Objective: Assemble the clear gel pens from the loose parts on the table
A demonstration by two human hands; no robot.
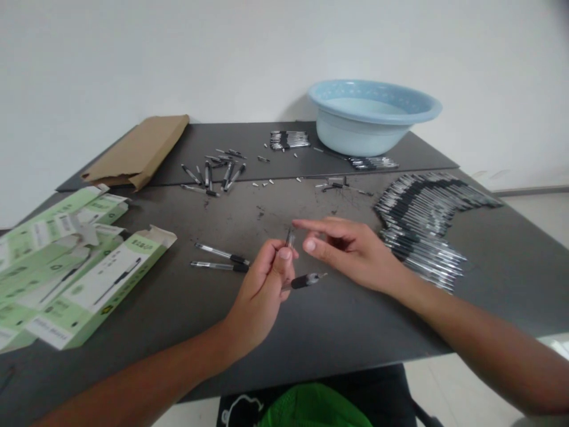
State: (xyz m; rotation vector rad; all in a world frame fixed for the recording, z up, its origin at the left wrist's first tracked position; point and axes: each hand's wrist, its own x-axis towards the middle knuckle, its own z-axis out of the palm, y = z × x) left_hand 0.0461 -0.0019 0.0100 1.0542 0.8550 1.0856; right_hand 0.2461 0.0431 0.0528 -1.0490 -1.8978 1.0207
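Over at nine o'clock on the dark table (pixel 355 332), we begin with green-and-white boxes (pixel 102 284), overlapping and torn at the ends. A brown paper packet (pixel 142 142) lies behind them at ten, and at eleven there's a loose scatter of pens (pixel 226 173), pointing every which way. Coming in closer, two pens (pixel 222 254) lie just off the left hand, toward ten o'clock from it.

Now the left hand (pixel 267 279) itself: thumb and forefinger pinching a slim clear piece (pixel 290 238), dark at the top, its long axis running up toward twelve. Below that pinch, a black-gripped pen (pixel 304 281) juts from the same hand, lying nearly level, point toward three. How the lower fingers grip it, I can't tell.

And here's the relation that matters! The right hand (pixel 351 246) comes in from three o'clock, forefinger stretched toward nine, thumb spread apart beneath it, nothing visible between them. That forefinger's tip sits right by the slim piece's upper end, at about one o'clock from it; whether they touch, I can't say. The left hand is nearer, already holding.

Out at one, a pale blue basin (pixel 364 127); by two and three, a broad fan of pens (pixel 418 207).
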